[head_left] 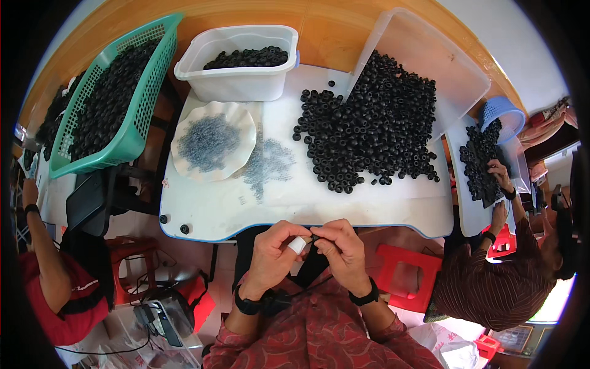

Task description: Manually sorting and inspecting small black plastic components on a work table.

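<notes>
Both hands meet just in front of the near edge of the white table [295, 212], low in the head view. Left hand [273, 252], with a white wrap on one finger, is pinched narrow; right hand [341, 249] is curled the same way, and between their fingertips sits one small black ring [314, 236], held by both. Each wrist carries a dark band, and the sleeves are red patterned cloth.

Farther out on the table lies a big heap of black rings [375, 129], spilling from a tipped clear bin [430, 67] at the far right. Left of the heap, a scatter of tiny grey pins [270, 163] lies loose, and more fill a scalloped white dish [212, 147]. Behind the dish stands a white tub [236, 64] of rings; a green basket [120, 98] of rings leans at the far left.

Judging by its look, the ring is light, probably rubbery and slightly yielding, not fragile, yet small enough to slip away; a fingertip pinch on its outer rim seems the surest hold.

Another person's hands [501, 178] work among rings on a board at the right; a third person's arm [43, 258] shows at the left.
</notes>
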The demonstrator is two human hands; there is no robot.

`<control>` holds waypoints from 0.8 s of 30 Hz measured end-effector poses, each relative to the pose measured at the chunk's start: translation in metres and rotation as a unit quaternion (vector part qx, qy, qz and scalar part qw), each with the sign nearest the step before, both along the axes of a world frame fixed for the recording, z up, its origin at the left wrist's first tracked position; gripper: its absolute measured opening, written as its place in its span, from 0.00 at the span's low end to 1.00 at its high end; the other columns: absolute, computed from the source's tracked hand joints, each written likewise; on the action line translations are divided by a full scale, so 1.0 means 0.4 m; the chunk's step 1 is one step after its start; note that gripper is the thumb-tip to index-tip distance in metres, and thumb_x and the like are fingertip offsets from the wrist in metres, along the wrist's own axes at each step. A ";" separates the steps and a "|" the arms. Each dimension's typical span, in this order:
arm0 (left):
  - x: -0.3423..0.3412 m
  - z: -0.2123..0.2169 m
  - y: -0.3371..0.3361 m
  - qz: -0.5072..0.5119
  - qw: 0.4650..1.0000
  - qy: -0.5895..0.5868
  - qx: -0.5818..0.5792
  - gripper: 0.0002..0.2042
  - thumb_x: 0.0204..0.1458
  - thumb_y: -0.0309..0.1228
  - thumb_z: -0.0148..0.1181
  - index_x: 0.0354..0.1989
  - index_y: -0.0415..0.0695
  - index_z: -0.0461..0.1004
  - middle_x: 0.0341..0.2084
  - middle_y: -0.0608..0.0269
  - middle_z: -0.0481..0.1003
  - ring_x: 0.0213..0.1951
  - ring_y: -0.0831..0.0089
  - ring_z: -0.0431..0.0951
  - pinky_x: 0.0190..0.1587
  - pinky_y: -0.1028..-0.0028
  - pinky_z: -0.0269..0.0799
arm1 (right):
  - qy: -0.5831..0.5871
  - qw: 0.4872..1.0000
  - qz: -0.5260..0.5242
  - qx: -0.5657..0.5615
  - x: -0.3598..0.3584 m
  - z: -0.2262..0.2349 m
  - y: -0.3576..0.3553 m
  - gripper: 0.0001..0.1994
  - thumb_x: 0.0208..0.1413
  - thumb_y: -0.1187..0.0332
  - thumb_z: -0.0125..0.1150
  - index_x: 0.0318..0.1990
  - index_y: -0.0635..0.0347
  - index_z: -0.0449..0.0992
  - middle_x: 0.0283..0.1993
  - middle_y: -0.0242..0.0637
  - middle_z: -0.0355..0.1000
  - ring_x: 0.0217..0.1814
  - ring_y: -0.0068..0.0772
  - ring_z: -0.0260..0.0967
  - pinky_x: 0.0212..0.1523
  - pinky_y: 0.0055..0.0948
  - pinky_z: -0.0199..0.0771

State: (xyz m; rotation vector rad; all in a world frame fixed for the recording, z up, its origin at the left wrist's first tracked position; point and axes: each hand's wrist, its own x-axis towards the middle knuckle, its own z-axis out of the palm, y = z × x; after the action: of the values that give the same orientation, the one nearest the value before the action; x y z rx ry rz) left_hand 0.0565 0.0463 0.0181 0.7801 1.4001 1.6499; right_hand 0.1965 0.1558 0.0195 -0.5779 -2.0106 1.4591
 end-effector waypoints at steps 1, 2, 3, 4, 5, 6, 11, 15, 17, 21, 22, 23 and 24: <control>-0.001 0.003 -0.002 -0.002 1.000 0.001 -0.005 0.07 0.57 0.17 0.52 0.41 0.37 0.74 0.30 0.65 0.76 0.28 0.83 0.75 0.30 0.82 0.73 | -0.001 1.000 0.009 0.021 -0.001 0.002 -0.002 0.12 0.58 0.78 0.60 0.49 0.61 0.78 0.42 0.36 0.68 0.37 0.25 0.69 0.37 0.22 0.71; -0.001 0.005 -0.004 -0.004 1.000 0.001 -0.010 0.07 0.57 0.17 0.52 0.42 0.37 0.74 0.30 0.65 0.76 0.28 0.83 0.75 0.30 0.82 0.73 | -0.001 1.000 0.007 0.022 -0.001 0.004 -0.005 0.12 0.58 0.78 0.60 0.49 0.61 0.78 0.42 0.36 0.68 0.37 0.25 0.69 0.37 0.22 0.71; 0.002 0.000 -0.005 -0.003 1.000 -0.016 -0.004 0.07 0.57 0.18 0.53 0.43 0.37 0.74 0.29 0.65 0.76 0.28 0.83 0.75 0.30 0.82 0.73 | -0.004 1.000 0.003 0.022 -0.002 0.005 -0.007 0.12 0.58 0.78 0.60 0.49 0.61 0.78 0.42 0.36 0.68 0.37 0.25 0.69 0.37 0.22 0.71; 0.002 0.001 -0.004 -0.004 1.000 -0.017 -0.003 0.07 0.57 0.18 0.53 0.43 0.37 0.74 0.29 0.65 0.76 0.28 0.83 0.75 0.30 0.82 0.73 | -0.007 1.000 -0.002 0.021 -0.002 0.007 -0.009 0.12 0.57 0.78 0.61 0.49 0.61 0.78 0.42 0.36 0.68 0.37 0.25 0.69 0.37 0.22 0.71; 0.002 0.001 -0.005 -0.002 0.999 -0.051 -0.008 0.07 0.57 0.18 0.54 0.43 0.37 0.74 0.29 0.65 0.76 0.28 0.83 0.75 0.30 0.82 0.73 | -0.007 1.000 -0.003 0.021 -0.002 0.009 -0.010 0.12 0.57 0.78 0.61 0.49 0.61 0.78 0.42 0.36 0.68 0.37 0.25 0.69 0.37 0.22 0.71; 0.001 0.001 -0.005 0.000 0.996 -0.086 -0.012 0.07 0.58 0.18 0.54 0.43 0.37 0.74 0.29 0.65 0.76 0.28 0.83 0.75 0.30 0.82 0.74 | -0.004 1.000 -0.002 0.018 -0.002 0.011 -0.011 0.12 0.57 0.78 0.61 0.49 0.61 0.78 0.42 0.36 0.68 0.38 0.25 0.70 0.37 0.22 0.72; -0.008 -0.004 -0.014 -0.011 0.989 -0.144 0.006 0.06 0.58 0.19 0.56 0.42 0.37 0.74 0.30 0.65 0.76 0.28 0.83 0.75 0.29 0.83 0.73 | 0.006 1.000 0.010 -0.024 0.001 0.011 -0.015 0.13 0.56 0.79 0.61 0.49 0.61 0.78 0.42 0.37 0.69 0.38 0.26 0.70 0.37 0.22 0.72; -0.014 0.003 -0.018 -0.026 0.992 -0.124 -0.020 0.06 0.57 0.19 0.57 0.42 0.37 0.74 0.30 0.66 0.76 0.27 0.84 0.75 0.27 0.84 0.72 | -0.009 1.000 0.015 0.020 0.005 0.013 -0.013 0.13 0.56 0.80 0.61 0.49 0.61 0.78 0.43 0.38 0.69 0.38 0.26 0.71 0.37 0.22 0.73; -0.015 0.001 -0.020 -0.025 0.992 -0.120 -0.016 0.06 0.57 0.19 0.57 0.42 0.37 0.75 0.30 0.67 0.77 0.27 0.85 0.75 0.27 0.84 0.72 | -0.014 0.999 0.016 0.030 0.004 0.018 -0.015 0.13 0.56 0.80 0.61 0.48 0.61 0.78 0.43 0.38 0.69 0.38 0.26 0.71 0.37 0.22 0.73; -0.006 0.019 -0.020 0.002 0.998 -0.052 -0.031 0.06 0.56 0.19 0.58 0.41 0.38 0.75 0.31 0.67 0.77 0.27 0.86 0.74 0.26 0.85 0.71 | -0.011 0.999 0.009 0.052 -0.003 0.018 -0.019 0.12 0.56 0.80 0.61 0.48 0.61 0.78 0.42 0.38 0.69 0.37 0.26 0.71 0.36 0.22 0.73; -0.006 0.019 -0.021 0.003 0.998 -0.052 -0.032 0.06 0.56 0.19 0.58 0.41 0.38 0.75 0.31 0.67 0.77 0.27 0.86 0.74 0.26 0.85 0.71 | -0.007 0.999 0.006 0.042 -0.005 0.016 -0.020 0.12 0.57 0.80 0.60 0.48 0.61 0.78 0.42 0.38 0.69 0.37 0.26 0.71 0.36 0.22 0.73; -0.005 0.020 -0.022 0.006 0.999 -0.029 -0.026 0.06 0.56 0.19 0.58 0.42 0.37 0.75 0.31 0.66 0.78 0.28 0.85 0.76 0.26 0.85 0.72 | -0.007 0.999 0.006 0.041 -0.004 0.013 -0.020 0.12 0.57 0.80 0.60 0.48 0.61 0.78 0.42 0.38 0.69 0.37 0.26 0.71 0.36 0.22 0.73; -0.005 0.021 -0.022 0.008 1.000 -0.007 -0.020 0.06 0.56 0.19 0.58 0.42 0.36 0.75 0.32 0.65 0.78 0.30 0.83 0.78 0.26 0.84 0.72 | -0.004 0.999 0.008 0.036 -0.003 0.009 -0.019 0.12 0.58 0.80 0.59 0.48 0.62 0.77 0.42 0.37 0.69 0.36 0.25 0.71 0.36 0.21 0.73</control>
State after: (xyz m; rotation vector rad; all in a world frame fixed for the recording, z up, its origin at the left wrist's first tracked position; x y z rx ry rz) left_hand 0.0544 0.0374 0.0263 0.7351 1.4303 1.6309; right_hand 0.1951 0.1481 0.0229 -0.5387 -2.0702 1.3894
